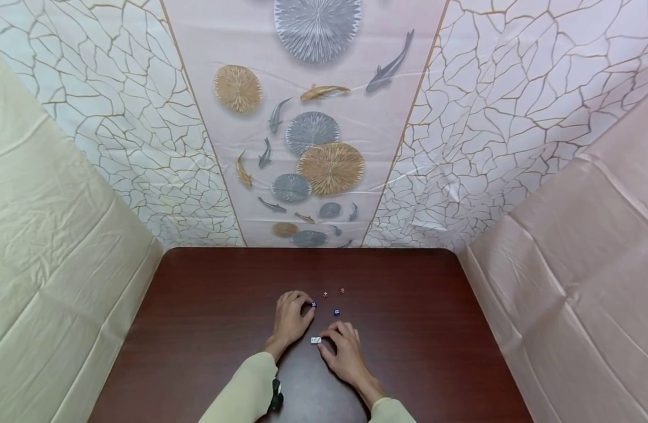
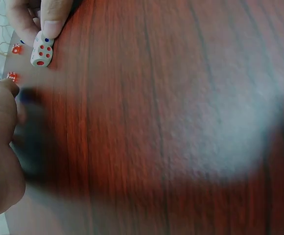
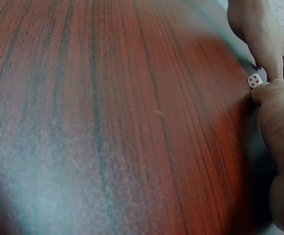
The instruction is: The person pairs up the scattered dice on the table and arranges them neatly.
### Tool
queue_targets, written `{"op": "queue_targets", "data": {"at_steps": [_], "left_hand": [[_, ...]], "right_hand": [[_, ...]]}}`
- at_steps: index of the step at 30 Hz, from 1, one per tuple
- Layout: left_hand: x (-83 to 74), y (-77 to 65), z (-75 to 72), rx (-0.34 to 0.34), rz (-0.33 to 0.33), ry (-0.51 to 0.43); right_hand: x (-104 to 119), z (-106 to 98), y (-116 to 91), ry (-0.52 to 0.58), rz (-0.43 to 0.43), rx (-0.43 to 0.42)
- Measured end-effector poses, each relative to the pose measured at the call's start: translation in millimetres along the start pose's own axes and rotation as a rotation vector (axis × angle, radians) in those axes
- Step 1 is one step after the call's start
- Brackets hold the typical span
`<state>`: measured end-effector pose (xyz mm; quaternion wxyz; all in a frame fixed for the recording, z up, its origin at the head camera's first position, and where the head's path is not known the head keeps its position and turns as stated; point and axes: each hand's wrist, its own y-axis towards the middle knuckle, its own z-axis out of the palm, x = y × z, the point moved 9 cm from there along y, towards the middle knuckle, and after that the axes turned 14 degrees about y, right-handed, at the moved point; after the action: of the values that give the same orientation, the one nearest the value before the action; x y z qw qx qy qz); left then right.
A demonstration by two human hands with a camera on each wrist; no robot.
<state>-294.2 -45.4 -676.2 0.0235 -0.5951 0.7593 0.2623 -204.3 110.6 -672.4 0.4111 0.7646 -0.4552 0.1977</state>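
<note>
In head view, the left hand [image 1: 291,316] is touching the left blue die [image 1: 314,304], grip unclear; another blue die [image 1: 336,312] and two far red dice [image 1: 342,291] are seemingly waiting apart. In left-wrist view, right fingers [image 2: 55,13] are pinching near white dice [image 2: 41,55], already joined. Right-wrist view is showing one white die [image 3: 254,81].

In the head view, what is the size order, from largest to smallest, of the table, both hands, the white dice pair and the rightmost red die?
1. Table
2. Left hand and right hand, too alike to rank
3. White dice pair
4. Rightmost red die
</note>
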Motion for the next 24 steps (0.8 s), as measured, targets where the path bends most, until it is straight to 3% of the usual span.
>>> {"op": "queue_targets", "data": {"at_steps": [8,24], "left_hand": [[-2.0,-10.1,-7.0,0.032,0.038,-0.053],[-4.1,-35.8,-12.2,0.027,0.116,-0.071]], "right_hand": [[-0.6,0.7,0.1,0.004,-0.011,-0.003],[-0.4,0.8,-0.3,0.004,0.007,0.007]]}}
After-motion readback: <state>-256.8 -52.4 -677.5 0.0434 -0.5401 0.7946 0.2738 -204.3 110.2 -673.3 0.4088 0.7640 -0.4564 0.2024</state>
